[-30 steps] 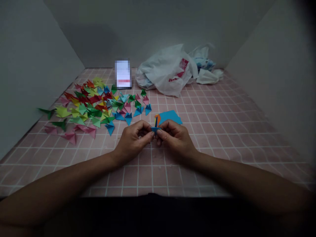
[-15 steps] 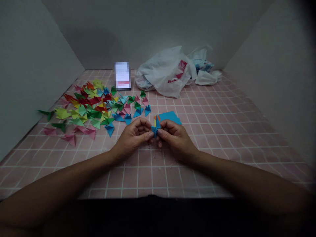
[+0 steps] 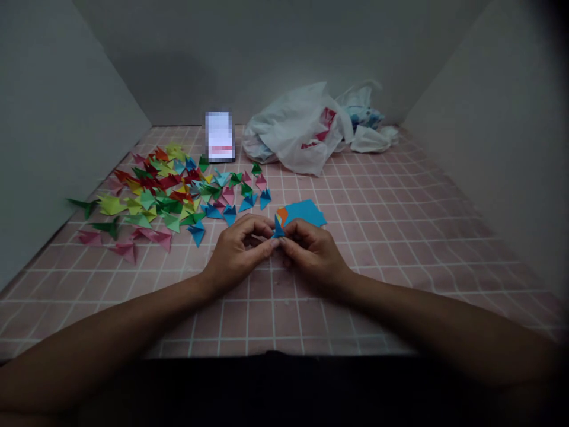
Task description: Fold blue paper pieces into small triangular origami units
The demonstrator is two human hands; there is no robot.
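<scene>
Between my two hands is a small folded blue origami crane (image 3: 278, 228), one pointed tip standing up and its lower part hidden by my fingers. My left hand (image 3: 246, 244) pinches it from the left with thumb and fingers. From the other side my right hand (image 3: 313, 249) grips it, thumb tip close to the left thumb. Just beyond the hands lie blue paper sheets (image 3: 306, 212), with an orange piece (image 3: 283, 214) showing at their left edge.
Many-coloured folded paper cranes (image 3: 169, 198) cover the left of the pink checked tablecloth (image 3: 400, 255). A lit phone (image 3: 220, 136) stands behind them. A white plastic bag (image 3: 293, 130) and crumpled packaging (image 3: 371, 137) lie at the back. Grey walls enclose three sides.
My right hand has shifted slightly left and turned, its fingers closing nearer the left hand. The blue crane has turned a little and sits lower, showing more of the orange piece behind.
</scene>
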